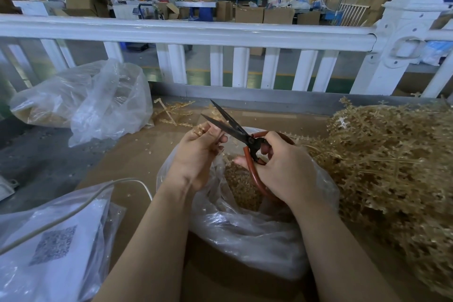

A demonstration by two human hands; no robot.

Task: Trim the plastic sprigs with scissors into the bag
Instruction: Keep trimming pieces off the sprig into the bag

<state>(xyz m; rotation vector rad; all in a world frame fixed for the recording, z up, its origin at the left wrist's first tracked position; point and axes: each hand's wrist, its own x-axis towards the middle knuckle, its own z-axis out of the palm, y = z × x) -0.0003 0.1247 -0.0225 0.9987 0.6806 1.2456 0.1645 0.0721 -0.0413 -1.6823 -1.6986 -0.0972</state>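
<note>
Pinching a sprig [204, 131] over the open bag [245, 223] at the table's [137, 154] near-middle, the left hand [196, 154] feeds it between parted scissors [230, 127] gripped by the right hand [282, 167]; mid-trim, the blades need only close.

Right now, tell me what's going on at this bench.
A person is trimming plastic sprigs. The left hand pinches a sprig over the open bag, which already holds cut bits. The right hand grips the scissors, blades open at the sprig. A big pile of untrimmed sprigs lies to the right.
</note>
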